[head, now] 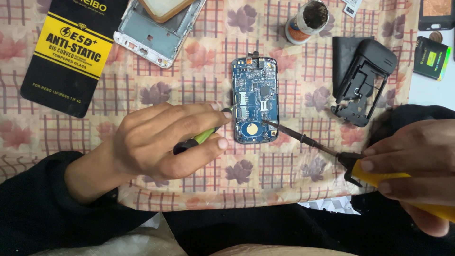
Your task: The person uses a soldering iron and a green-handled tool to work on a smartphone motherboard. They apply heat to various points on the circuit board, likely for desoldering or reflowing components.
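A blue phone circuit board (254,100) lies flat near the middle of the counter (199,76), which is covered by a cloth patterned with checks and leaves. The left hand (161,142) is closed around a tool with a green and black handle (196,140), its fingers curled over the grip, and the thin tip reaches the left edge of the board beside the card slots. The right hand (412,166) grips the yellow handle of a soldering iron (332,151), whose long dark shaft slants up and left so that its tip rests on the lower part of the board, just beside the round gold contact pad. Both forearms wear dark sleeves. To the right of the board, well apart from it, lies a black plastic phone housing (362,78) with its inner frame exposed. Above the board stands a small round tub (307,20) with dark residue inside. At the upper left lies a black and yellow flat package (71,52), and beside it a silver-white phone frame (154,33) with a tan piece resting on top of it. A small dark battery with a green label (431,57) sits at the right edge.
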